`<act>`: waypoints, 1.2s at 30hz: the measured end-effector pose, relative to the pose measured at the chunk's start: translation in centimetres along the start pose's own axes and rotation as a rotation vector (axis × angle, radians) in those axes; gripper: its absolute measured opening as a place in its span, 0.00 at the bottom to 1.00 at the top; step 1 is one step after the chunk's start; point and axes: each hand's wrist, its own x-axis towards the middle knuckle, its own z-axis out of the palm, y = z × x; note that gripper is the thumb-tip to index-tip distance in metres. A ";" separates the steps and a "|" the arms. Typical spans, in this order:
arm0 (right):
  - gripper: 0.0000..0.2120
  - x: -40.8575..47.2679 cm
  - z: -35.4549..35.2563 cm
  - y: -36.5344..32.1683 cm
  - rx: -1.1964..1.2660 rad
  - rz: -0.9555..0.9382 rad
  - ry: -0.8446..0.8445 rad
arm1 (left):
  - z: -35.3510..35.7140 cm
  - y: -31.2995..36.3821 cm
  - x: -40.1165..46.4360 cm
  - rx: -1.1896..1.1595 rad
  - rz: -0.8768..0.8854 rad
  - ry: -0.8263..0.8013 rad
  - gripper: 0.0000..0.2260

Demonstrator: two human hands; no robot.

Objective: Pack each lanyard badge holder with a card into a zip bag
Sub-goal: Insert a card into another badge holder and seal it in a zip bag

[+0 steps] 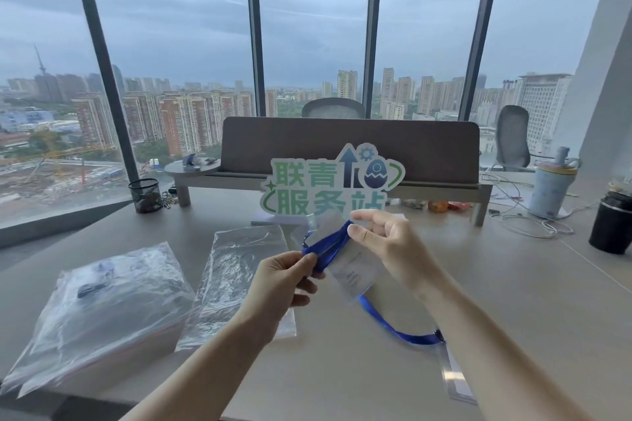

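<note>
Above the table [342, 369], my left hand [280, 278] pinches the blue lanyard [325, 248] while my right hand [383, 243] pinches its loop against the clear badge holder [349, 272], forearms raised.

Both hands are working above the desk [513, 284]: left hand [280, 280] and right hand [386, 243] are pinching the blue lanyard [326, 246], badge holder [352, 272] hanging between them.

Zip bags [239, 270] on desk [513, 301], left of hands; sign [331, 181] behind; cups [550, 191] far right.
</note>
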 end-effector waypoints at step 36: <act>0.02 0.9 7.7 7.9 0.330 0.490 -0.075 | -8.2 -8.4 6.8 1.038 0.255 0.022 0.11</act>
